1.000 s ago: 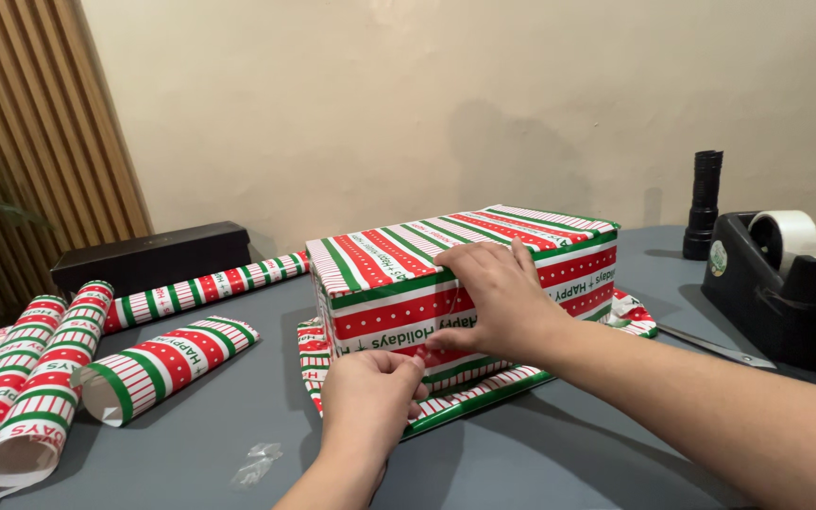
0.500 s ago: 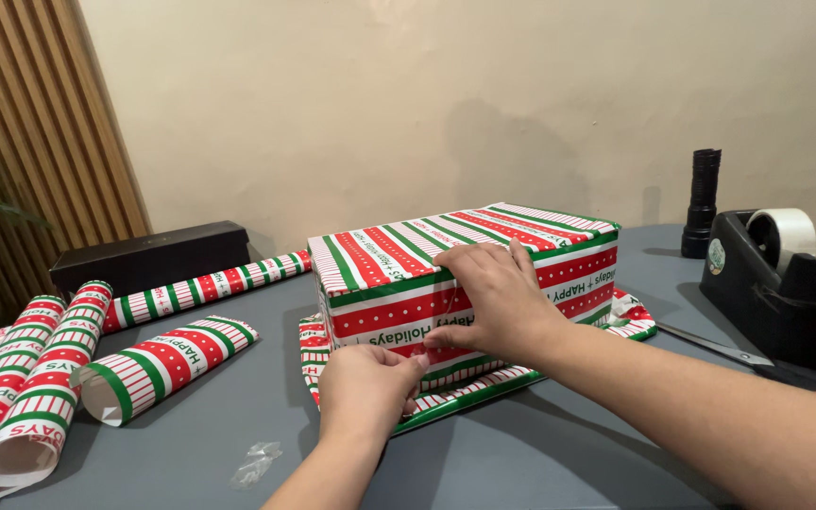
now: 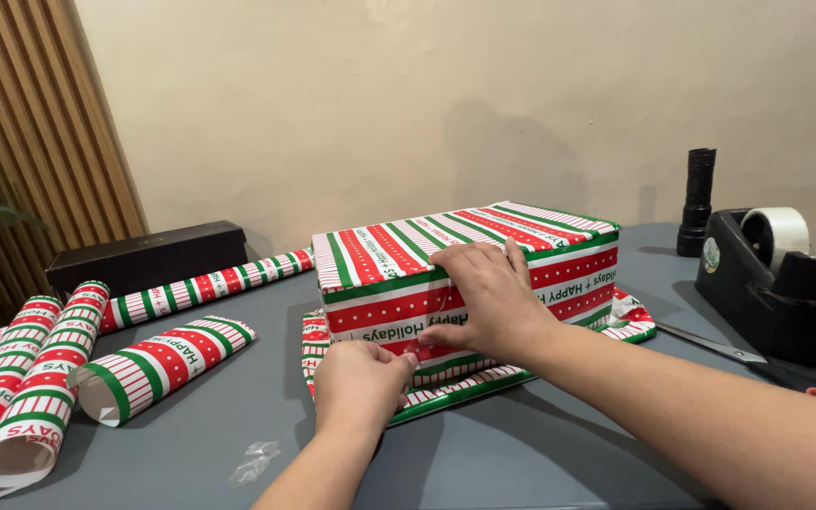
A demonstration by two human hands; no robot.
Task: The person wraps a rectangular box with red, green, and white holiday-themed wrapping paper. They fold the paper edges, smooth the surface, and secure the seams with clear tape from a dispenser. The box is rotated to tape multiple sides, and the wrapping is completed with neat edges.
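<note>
The wrapped box [image 3: 465, 274] sits mid-tabletop [image 3: 540, 453], its long axis running left to right, near long side facing the person. The right hand [image 3: 484, 302] lies flat and spread against that near face, pressing the striped paper, while the left hand [image 3: 361, 378], just below it and nearer the body, pinches a small strip of clear tape [image 3: 415, 351] at the lower seam (fingertips nearly touching the right thumb). Open room lies in front; paper rolls [image 3: 158, 364] lie well left, a tape dispenser [image 3: 786, 283] and scissors [image 3: 720, 345] to the right.
</note>
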